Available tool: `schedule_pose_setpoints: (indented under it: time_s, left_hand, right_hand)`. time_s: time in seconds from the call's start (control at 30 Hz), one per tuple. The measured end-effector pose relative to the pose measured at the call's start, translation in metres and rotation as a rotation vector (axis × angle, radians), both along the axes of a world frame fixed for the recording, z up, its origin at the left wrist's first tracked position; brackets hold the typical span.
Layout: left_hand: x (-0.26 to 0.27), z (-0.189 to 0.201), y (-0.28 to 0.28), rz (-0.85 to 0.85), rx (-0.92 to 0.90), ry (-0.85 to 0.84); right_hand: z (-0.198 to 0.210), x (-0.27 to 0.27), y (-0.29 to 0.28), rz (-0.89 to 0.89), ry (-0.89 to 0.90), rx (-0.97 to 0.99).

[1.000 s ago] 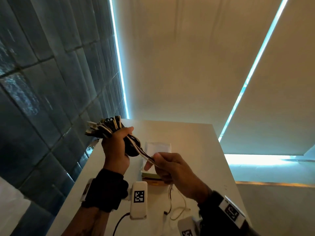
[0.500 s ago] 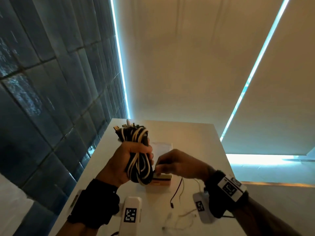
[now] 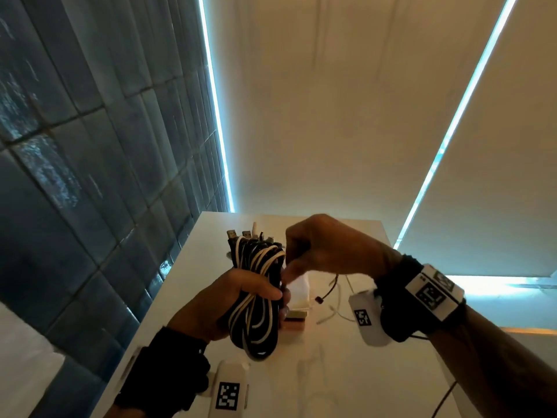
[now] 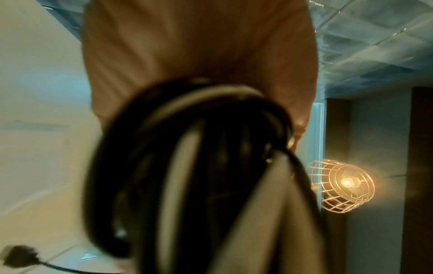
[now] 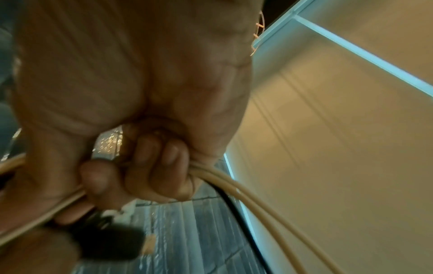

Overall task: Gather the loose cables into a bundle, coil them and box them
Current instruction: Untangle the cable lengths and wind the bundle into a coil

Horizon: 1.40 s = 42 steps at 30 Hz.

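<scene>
We have most black and cream cables coiled into a bundle (image 3: 256,294), gripped above the white table (image 3: 346,375) by our left hand (image 3: 217,309). Our right hand (image 3: 328,245) pinches trailing strands; boxing remains.

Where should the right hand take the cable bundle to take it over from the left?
Likely the upper loops of the cable bundle, just below the plug ends, coming from the right. The left hand wraps the middle, so only the top and the hanging lower loop are free, and the right hand is already there.
</scene>
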<state>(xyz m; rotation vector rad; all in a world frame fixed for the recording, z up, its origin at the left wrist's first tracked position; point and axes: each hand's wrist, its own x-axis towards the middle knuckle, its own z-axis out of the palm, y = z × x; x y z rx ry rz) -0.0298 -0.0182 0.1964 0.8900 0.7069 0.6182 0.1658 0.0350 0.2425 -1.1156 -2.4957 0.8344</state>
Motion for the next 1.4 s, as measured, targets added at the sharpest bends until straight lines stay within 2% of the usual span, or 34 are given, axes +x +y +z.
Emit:
schedule_pose_setpoints:
  time_s: [0.17,0.3,0.43,0.57,0.63,0.7,0.77,0.83,0.93,1.1,1.23,1.4]
  left_hand:
    - [0.0,-0.012,-0.002,0.096,-0.028,-0.078]
    - [-0.001,-0.016,-0.004,0.084,0.02,0.021]
    - [0.011,-0.019,-0.006,0.083,-0.041,0.041]
    - [0.029,-0.025,-0.003,0.212,-0.127,-0.011]
    - [0.034,-0.031,-0.002,0.251,-0.146,-0.074]
    - [0.036,-0.031,-0.001,0.334,-0.123,-0.152]
    - [0.034,-0.028,0.001,0.443,-0.088,-0.22]
    - [0.03,-0.026,0.002,0.514,-0.093,-0.287]
    - [0.024,-0.032,0.003,0.531,-0.141,-0.339]
    - [0.02,-0.046,0.002,0.449,-0.134,-0.405]
    - [0.026,-0.045,0.004,0.445,-0.103,-0.505]
    - [0.036,-0.032,0.013,0.58,-0.044,-0.337]
  right_hand:
    - [0.011,0.022,0.024,-0.074,-0.006,-0.018]
    - [0.004,0.029,0.038,-0.186,-0.174,0.042]
    - [-0.006,0.019,0.039,-0.315,-0.211,0.089]
    - [0.0,-0.012,0.02,-0.309,-0.09,0.208]
    - [0.006,-0.028,0.001,-0.185,-0.049,0.228]
    - [0.005,-0.038,-0.02,-0.049,-0.09,0.214]
    - [-0.003,-0.038,-0.035,0.009,-0.097,0.238]
    - [-0.016,-0.033,-0.041,-0.03,-0.003,0.309]
    - [-0.033,-0.031,-0.045,-0.176,0.164,0.378]
    - [-0.043,-0.032,-0.054,-0.37,0.366,0.254]
    - [-0.042,-0.034,-0.06,-0.294,0.288,0.312]
    - [-0.042,-0.041,-0.078,-0.111,0.017,0.383]
